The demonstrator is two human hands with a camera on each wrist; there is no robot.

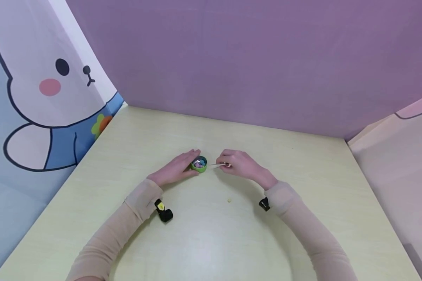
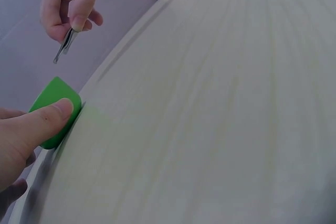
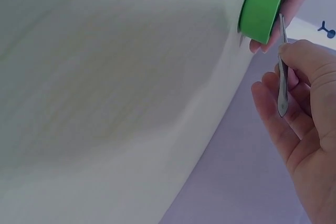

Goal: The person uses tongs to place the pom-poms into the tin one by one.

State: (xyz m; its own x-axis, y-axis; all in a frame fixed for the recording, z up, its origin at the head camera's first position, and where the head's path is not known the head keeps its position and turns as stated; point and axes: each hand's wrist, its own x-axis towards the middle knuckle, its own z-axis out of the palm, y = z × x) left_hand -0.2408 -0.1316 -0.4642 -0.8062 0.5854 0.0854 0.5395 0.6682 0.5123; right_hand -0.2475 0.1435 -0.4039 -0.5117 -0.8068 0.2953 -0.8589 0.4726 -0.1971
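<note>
A small round green container [image 1: 199, 170] stands on the table, holding several small pink, blue and purple pieces. My left hand [image 1: 176, 168] grips it from the side, with the thumb at its near wall and the fingers around the far wall. Just to its right, my right hand [image 1: 242, 166] pinches metal tweezers [image 3: 283, 85] between thumb and fingers. The tweezer tips point at the container and stay a little apart from it. Whether the tips hold anything is too small to tell.
A tiny pale yellow-green bead [image 1: 229, 200] lies on the light wooden table [image 1: 204, 242], nearer than the hands. A purple cloth wall [image 1: 232, 66] stands behind, and a cartoon-printed cloth [image 1: 28, 97] hangs at the left. Black wrist cameras sit under both sleeves.
</note>
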